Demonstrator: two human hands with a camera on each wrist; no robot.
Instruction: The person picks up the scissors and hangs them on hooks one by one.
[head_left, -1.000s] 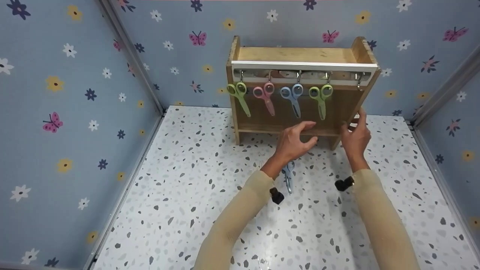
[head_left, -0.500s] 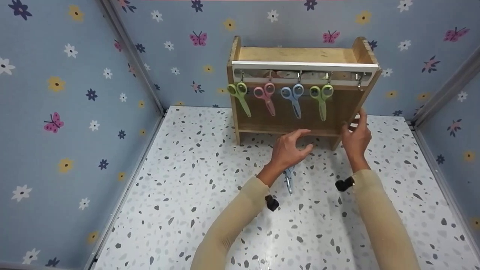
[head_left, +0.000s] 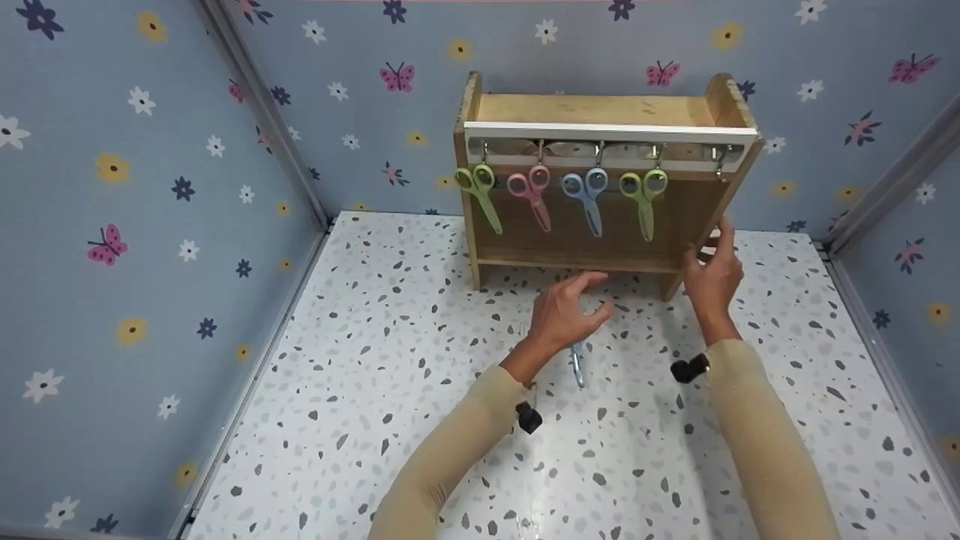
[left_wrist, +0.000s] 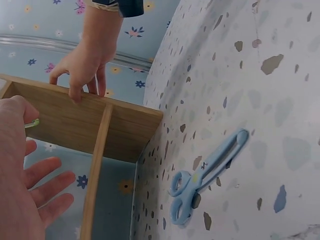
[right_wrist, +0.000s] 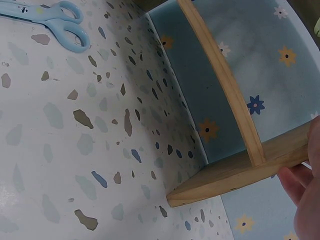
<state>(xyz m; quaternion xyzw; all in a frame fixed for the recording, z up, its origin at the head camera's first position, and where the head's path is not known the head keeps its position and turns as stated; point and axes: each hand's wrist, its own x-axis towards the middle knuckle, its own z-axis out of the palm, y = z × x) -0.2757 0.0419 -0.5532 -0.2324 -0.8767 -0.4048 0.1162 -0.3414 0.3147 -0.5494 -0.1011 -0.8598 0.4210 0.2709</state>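
My left hand point(head_left: 562, 315) hovers above the floor in front of a wooden rack point(head_left: 592, 111), thumb and fingers apart, holding nothing. Below it lies a pair of light blue scissors point(left_wrist: 200, 182), partly hidden by the hand in the head view; the right wrist view catches the scissors' handles point(right_wrist: 74, 34). My right hand point(head_left: 711, 277) grips the rack's right side panel point(right_wrist: 235, 182) low down. From the rack's hooks hang green scissors point(head_left: 489, 211), pink scissors point(head_left: 537, 211), blue scissors point(head_left: 591, 211) and more green scissors point(head_left: 644, 217).
The rightmost hook point(head_left: 720, 165) carries nothing. A white strip point(head_left: 607, 130) runs along the rack's upper front. White speckled flooring point(head_left: 360, 420) spreads in front and to both sides. Blue flowered walls point(head_left: 360, 142) stand behind, left and right.
My left hand has drawn back from the rack, down and to the left, and now covers more of the scissors on the floor. The right hand keeps its place on the rack.
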